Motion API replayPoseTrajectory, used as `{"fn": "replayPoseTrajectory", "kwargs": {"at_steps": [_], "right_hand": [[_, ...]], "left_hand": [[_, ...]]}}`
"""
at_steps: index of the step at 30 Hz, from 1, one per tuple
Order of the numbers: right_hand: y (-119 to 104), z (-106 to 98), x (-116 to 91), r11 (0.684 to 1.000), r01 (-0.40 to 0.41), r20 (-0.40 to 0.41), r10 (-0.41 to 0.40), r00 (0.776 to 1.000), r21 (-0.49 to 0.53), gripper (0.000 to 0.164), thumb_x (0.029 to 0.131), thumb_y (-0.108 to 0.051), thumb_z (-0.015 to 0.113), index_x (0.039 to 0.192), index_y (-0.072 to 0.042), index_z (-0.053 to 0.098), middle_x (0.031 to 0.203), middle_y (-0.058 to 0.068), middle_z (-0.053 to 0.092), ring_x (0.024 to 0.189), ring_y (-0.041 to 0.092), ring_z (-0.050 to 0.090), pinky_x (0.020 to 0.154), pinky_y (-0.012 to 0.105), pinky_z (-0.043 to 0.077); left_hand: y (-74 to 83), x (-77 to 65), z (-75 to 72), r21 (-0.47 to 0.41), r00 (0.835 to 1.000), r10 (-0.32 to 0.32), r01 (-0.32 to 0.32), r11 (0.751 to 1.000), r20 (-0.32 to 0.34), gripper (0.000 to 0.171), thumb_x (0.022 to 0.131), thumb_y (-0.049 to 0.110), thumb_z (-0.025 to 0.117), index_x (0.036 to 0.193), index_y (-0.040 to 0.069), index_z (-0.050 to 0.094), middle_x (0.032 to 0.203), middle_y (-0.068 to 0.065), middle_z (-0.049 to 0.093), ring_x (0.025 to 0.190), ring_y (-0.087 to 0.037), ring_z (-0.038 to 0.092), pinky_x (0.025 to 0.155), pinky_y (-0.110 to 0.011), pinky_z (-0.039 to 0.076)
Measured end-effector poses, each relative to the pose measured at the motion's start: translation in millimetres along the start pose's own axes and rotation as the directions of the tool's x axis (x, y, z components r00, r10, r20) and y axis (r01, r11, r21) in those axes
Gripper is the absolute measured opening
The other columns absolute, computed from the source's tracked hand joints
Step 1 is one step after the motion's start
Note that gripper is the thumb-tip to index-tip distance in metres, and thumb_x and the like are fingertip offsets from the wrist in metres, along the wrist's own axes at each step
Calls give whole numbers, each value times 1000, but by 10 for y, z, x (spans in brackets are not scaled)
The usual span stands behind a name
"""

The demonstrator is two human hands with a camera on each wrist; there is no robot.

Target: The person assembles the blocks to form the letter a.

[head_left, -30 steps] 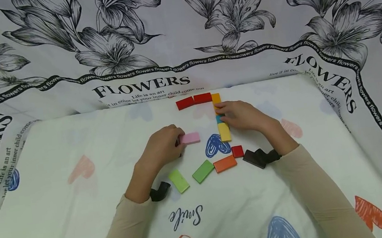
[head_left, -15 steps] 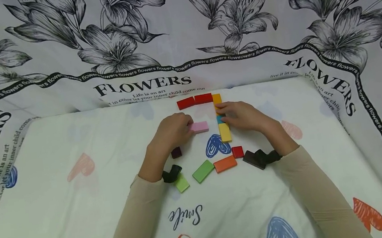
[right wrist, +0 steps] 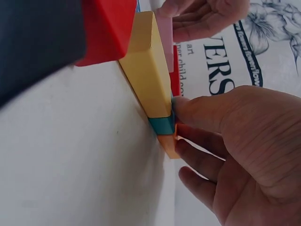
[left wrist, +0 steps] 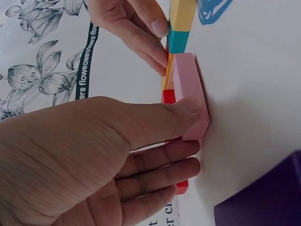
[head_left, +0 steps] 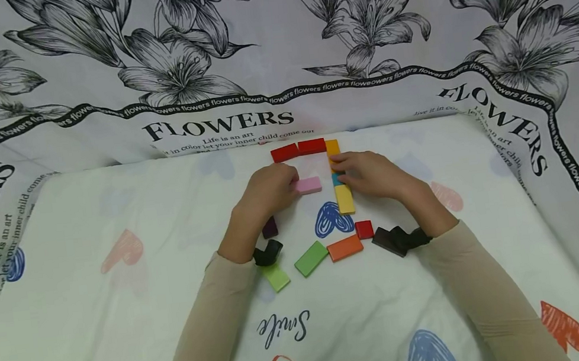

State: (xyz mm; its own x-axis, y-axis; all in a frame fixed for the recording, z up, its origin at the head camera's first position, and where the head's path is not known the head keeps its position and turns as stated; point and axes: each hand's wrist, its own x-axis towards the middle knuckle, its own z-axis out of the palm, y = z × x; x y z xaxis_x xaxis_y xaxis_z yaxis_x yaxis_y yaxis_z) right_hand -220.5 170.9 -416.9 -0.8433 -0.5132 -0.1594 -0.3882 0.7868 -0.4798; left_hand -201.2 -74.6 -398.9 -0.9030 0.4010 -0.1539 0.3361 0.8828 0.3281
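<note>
In the head view, my left hand [head_left: 271,188] pinches one end of a pink block [head_left: 308,185]. The left wrist view shows the thumb on the upper side of that pink block [left wrist: 189,87], with the other fingers spread below. My right hand [head_left: 374,174] touches a row of blocks from its right side, its thumb at a small blue block [head_left: 336,180] and its fingertips beside an orange-yellow block [head_left: 333,147]. Nearer the body, a yellow block [head_left: 344,199] continues this row. Two red blocks [head_left: 312,146] lie end to end at the row's far end.
An arc of blocks lies nearer the body: light green [head_left: 277,278], green [head_left: 311,259], orange [head_left: 345,248], small red [head_left: 364,230] and dark brown [head_left: 385,241]. A dark purple block [head_left: 270,227] sits beside the left wrist. Black straps [head_left: 268,253] circle both wrists.
My left hand has carried the pink block right and away from the body, toward the block row, uncovering the dark purple block. The right hand stays at the row.
</note>
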Motion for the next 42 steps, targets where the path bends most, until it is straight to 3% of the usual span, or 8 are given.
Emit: {"fn": "replayPoseTrajectory", "kwargs": {"at_steps": [5, 15, 25, 42], "right_hand": [[27, -6, -18, 1000, -16, 2, 16, 1000, 2, 42, 105, -18, 64, 146, -4, 62, 162, 10, 53, 156, 38, 43, 127, 57, 36], [11, 66, -31, 1000, 4, 15, -4, 1000, 25, 42, 105, -19, 65, 145, -5, 63, 161, 10, 54, 155, 38, 44, 126, 57, 38], [26, 41, -57, 1000, 16, 2, -16, 1000, 23, 41, 105, -16, 64, 145, -4, 62, 162, 11, 53, 155, 39, 43, 126, 58, 36], [11, -6, -7, 999, 32, -5, -32, 999, -16, 42, 105, -18, 65, 145, -4, 62, 161, 11, 54, 154, 39, 44, 126, 58, 37]], "left_hand": [[16, 40, 22, 4, 1000, 21, -21, 1000, 0, 19, 97, 15, 72, 112, 6, 80, 99, -9, 78, 88, -26, 65, 88, -37, 57], [-4, -15, 55, 0, 1000, -6, 6, 1000, 22, 15, 94, 15, 76, 104, 6, 81, 93, -7, 78, 84, -25, 64, 86, -36, 57], [19, -10, 19, 3, 1000, 22, -22, 1000, 5, 11, 93, 14, 77, 99, 6, 80, 85, -7, 73, 81, -24, 60, 77, -33, 49], [28, 3, -33, 14, 1000, 2, -2, 1000, 2, 18, 93, 17, 80, 107, 6, 81, 92, -8, 77, 85, -25, 62, 83, -35, 53]]}}
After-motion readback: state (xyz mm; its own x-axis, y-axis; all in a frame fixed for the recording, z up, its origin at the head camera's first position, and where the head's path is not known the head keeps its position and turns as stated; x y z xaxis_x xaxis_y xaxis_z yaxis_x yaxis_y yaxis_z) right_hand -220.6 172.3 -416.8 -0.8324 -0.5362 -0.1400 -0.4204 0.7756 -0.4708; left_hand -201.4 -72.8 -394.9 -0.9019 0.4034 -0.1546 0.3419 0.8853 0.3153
